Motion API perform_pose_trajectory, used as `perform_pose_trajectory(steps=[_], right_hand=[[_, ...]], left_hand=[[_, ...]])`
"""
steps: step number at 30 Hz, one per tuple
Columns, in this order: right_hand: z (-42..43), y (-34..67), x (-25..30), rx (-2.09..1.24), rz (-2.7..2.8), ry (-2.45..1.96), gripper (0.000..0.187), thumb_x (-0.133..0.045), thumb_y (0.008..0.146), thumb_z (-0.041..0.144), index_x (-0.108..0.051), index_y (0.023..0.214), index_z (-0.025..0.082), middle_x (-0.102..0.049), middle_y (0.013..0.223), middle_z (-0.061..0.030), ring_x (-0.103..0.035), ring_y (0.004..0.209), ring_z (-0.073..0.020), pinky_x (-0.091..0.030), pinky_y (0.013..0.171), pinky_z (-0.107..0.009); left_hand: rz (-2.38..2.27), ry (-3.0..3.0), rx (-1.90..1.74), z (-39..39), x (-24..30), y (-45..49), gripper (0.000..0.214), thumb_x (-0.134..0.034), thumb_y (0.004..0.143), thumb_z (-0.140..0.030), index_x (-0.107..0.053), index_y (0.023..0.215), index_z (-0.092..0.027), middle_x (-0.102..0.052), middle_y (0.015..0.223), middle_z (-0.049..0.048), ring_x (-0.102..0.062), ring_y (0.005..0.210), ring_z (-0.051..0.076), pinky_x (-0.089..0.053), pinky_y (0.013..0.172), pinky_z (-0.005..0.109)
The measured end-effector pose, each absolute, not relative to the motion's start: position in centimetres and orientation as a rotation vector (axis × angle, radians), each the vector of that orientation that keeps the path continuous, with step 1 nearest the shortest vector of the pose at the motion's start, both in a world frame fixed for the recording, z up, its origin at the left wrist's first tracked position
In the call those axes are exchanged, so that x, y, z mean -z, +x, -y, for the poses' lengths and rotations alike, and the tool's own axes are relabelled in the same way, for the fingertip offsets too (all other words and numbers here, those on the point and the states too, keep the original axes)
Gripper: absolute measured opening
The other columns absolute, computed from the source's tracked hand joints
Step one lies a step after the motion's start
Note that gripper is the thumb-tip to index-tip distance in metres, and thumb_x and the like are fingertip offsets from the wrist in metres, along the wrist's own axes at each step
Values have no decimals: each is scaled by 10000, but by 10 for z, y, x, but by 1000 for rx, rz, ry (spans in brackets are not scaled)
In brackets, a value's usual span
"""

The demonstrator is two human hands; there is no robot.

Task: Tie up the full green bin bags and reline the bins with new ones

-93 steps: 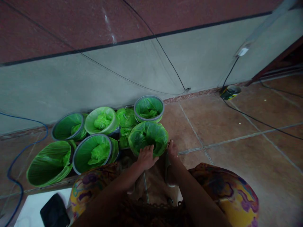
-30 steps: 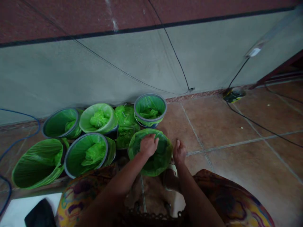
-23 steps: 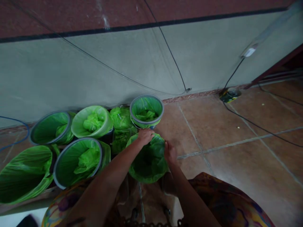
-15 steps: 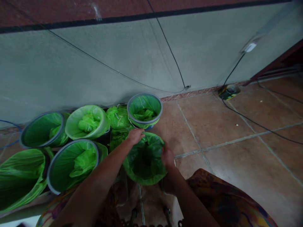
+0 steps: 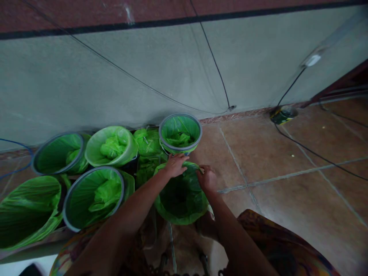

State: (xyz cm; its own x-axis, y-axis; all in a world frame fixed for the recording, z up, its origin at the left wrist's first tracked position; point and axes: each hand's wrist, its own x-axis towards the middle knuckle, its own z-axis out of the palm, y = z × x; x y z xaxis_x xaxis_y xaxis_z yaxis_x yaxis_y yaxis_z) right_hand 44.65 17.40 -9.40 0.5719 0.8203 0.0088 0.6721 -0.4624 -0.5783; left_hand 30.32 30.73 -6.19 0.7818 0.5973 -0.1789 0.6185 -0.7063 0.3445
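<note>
Directly in front of me is a round bin lined with a green plastic bag (image 5: 184,216), its opening facing up and dark inside. My left hand (image 5: 175,165) reaches over the far rim, fingers stretched out and palm down, close to the bag's edge. On the right of the rim, my right hand (image 5: 207,178) is closed, with the bag's edge between thumb and fingers. Just beyond stands a grey-rimmed bucket (image 5: 200,132) with a green liner. Beside my left forearm is another grey-rimmed bucket (image 5: 64,201) with bunched green plastic inside.
Further left are a pale green-lined bucket (image 5: 89,153), a grey-rimmed bucket (image 5: 36,161) and a large green-lined container (image 5: 25,184). Green bundles (image 5: 148,142) sit between the buckets. Black cable (image 5: 316,153) runs over the tiled floor, past a small can (image 5: 283,114) by the wall.
My left hand has loosened from the rim and its fingers have spread out to the right. My right hand has slid up along the rim towards the far side.
</note>
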Motion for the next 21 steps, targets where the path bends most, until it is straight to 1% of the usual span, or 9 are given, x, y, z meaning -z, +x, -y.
perform_pose_trajectory(steps=[2, 5, 8, 10, 13, 15, 17, 18, 21], right_hand=[[-181, 444, 95, -407, 1116, -2261, 156, -558, 847, 266, -689, 871, 183, -719, 902, -109, -650, 843, -221, -471, 780, -316], [-181, 440, 100, -395, 1078, -2146, 145, -542, 835, 231, -666, 776, 185, -713, 851, -92, -646, 808, -201, -474, 758, -296], [-173, 438, 106, -383, 1185, -2029, 151, -540, 820, 220, -673, 757, 188, -716, 906, -93, -636, 892, -212, -479, 830, -323], [-166, 438, 109, -401, 1263, -1983, 159, -554, 819, 243, -701, 819, 183, -716, 981, -106, -627, 955, -231, -478, 881, -359], [-159, 440, 109, -427, 1257, -1927, 241, -571, 845, 354, -723, 901, 176, -705, 1077, -129, -622, 1024, -247, -468, 939, -393], [-160, 444, 105, -413, 1122, -1949, 323, -513, 888, 413, -720, 893, 166, -705, 1084, -143, -631, 1030, -243, -472, 940, -385], [-166, 450, 99, -417, 1001, -2027, 384, -430, 930, 414, -714, 917, 156, -715, 1062, -146, -645, 1015, -231, -481, 921, -360], [-171, 452, 97, -443, 994, -2072, 391, -408, 941, 401, -713, 957, 157, -720, 1066, -140, -649, 1018, -226, -482, 919, -347], [-186, 454, 92, -624, 1194, -2177, 337, -447, 940, 354, -691, 1110, 196, -725, 1115, -106, -654, 1042, -212, -475, 919, -309]], left_hand=[[-865, 2552, 15, -306, 70, 313, 276, -571, 865, -221, -675, 1120, -236, -691, 1197, 65, -604, 1145, 245, -372, 1061, 449], [-870, 2480, -101, -305, 83, 316, 229, -494, 893, -146, -705, 952, -214, -745, 1055, 42, -654, 1039, 200, -390, 1042, 401], [-831, 2468, -164, -308, 89, 305, 234, -484, 883, -116, -698, 911, -207, -739, 1104, 33, -648, 1075, 192, -376, 1061, 396], [-783, 2510, -125, -311, 87, 296, 254, -480, 857, -85, -697, 906, -208, -727, 1144, 31, -641, 1099, 199, -360, 1079, 411], [-737, 2582, 11, -313, 76, 288, 263, -497, 794, -56, -699, 860, -210, -729, 1113, 35, -650, 1075, 217, -360, 1076, 430], [-754, 2604, 56, -312, 68, 288, 216, -528, 772, -81, -694, 815, -214, -711, 1163, 41, -637, 1103, 225, -346, 1089, 439], [-815, 2602, 28, -310, 61, 292, 175, -549, 791, -143, -696, 848, -218, -662, 1275, 51, -598, 1176, 227, -338, 1102, 433], [-841, 2593, 2, -309, 58, 296, 181, -549, 817, -182, -700, 908, -223, -638, 1314, 55, -576, 1207, 224, -340, 1102, 424], [-838, 2584, 9, -307, 55, 308, 240, -518, 899, -299, -685, 1061, -237, -654, 1267, 61, -571, 1201, 224, -351, 1091, 405]])
